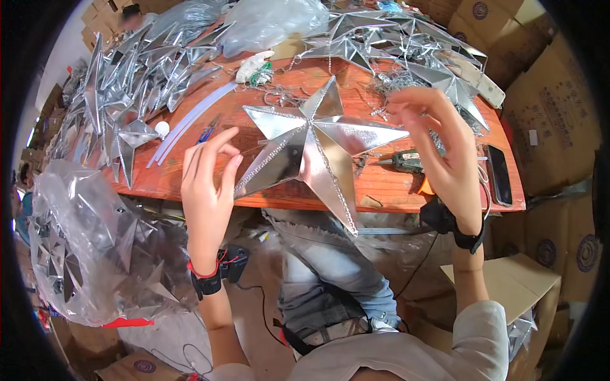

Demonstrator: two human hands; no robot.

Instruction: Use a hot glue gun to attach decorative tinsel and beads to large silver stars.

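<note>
Flanking silver five-pointed star (330,155) at table (399,202) edge: both hands (210,174) (454,149).

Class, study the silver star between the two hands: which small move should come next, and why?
The left hand should probably steady the silver star by its nearest arm: its lowest point juts past the near edge of the table, and neither that hand nor the right hand appears to grip it.

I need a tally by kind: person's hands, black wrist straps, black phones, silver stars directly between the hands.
Hands: 2 (left hand, right hand)
Black wrist straps: 2 (left strap, right strap)
Black phone: 1
Silver star between hands: 1
Total: 6
</note>
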